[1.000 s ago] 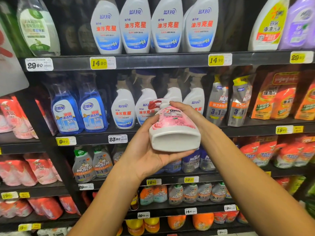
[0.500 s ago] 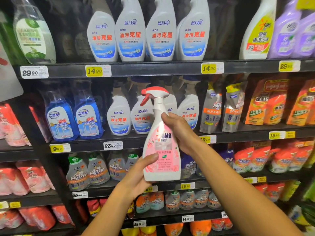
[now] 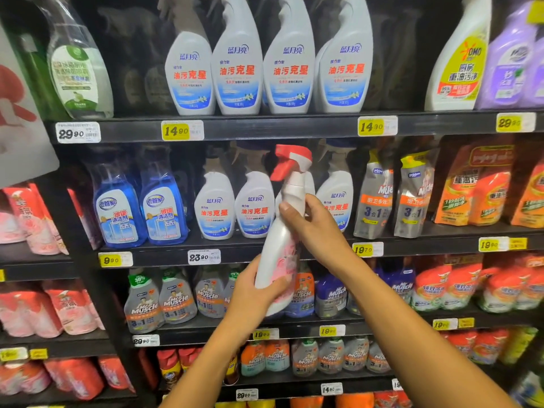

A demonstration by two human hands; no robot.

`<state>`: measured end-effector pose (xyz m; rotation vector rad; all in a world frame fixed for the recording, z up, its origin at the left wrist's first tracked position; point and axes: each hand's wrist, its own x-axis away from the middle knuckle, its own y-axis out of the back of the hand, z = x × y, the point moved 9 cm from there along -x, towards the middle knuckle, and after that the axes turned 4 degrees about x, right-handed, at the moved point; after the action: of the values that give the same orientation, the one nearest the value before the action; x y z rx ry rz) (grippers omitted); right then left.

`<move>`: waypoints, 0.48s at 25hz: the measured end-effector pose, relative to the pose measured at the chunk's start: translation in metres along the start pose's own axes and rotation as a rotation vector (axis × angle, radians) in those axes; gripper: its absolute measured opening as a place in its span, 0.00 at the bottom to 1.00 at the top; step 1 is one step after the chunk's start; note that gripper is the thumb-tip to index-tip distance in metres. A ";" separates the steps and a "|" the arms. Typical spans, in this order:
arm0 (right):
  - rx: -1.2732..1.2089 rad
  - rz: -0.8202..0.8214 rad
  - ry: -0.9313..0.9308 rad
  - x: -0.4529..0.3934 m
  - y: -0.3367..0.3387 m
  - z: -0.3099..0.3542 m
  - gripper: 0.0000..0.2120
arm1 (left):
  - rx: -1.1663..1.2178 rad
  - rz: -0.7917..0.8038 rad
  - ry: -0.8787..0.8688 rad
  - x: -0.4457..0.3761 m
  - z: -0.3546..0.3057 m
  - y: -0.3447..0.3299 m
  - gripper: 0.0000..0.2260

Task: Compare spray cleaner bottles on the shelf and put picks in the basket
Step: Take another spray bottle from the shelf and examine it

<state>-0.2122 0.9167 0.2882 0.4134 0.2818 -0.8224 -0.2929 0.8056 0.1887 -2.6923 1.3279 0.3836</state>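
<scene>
Bright, even light falls from the front, and soft glare shines on the white bottle [image 3: 279, 248] in the right hand [image 3: 316, 231]. Behind the hand, the shelf [image 3: 265, 129] recesses sink into dark shadow. Far from the hand, the edges bend and blur slightly.

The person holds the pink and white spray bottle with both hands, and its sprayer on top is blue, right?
Not quite. The head view shows the sprayer is red. The rest is right: the left hand and right hand both hold the spray bottle.
</scene>
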 end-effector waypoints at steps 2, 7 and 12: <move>-0.004 -0.050 0.008 -0.001 0.004 0.002 0.15 | -0.115 -0.061 -0.103 0.008 -0.010 -0.005 0.21; -0.119 0.023 0.072 -0.005 0.008 0.008 0.09 | -0.105 0.168 0.010 0.013 0.010 -0.019 0.39; -0.313 0.188 0.040 0.000 0.000 0.001 0.14 | -0.046 0.323 0.077 0.013 0.011 -0.022 0.45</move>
<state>-0.2122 0.9169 0.2893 0.1591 0.3962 -0.5735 -0.2693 0.8116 0.1745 -2.5506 1.8039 0.3452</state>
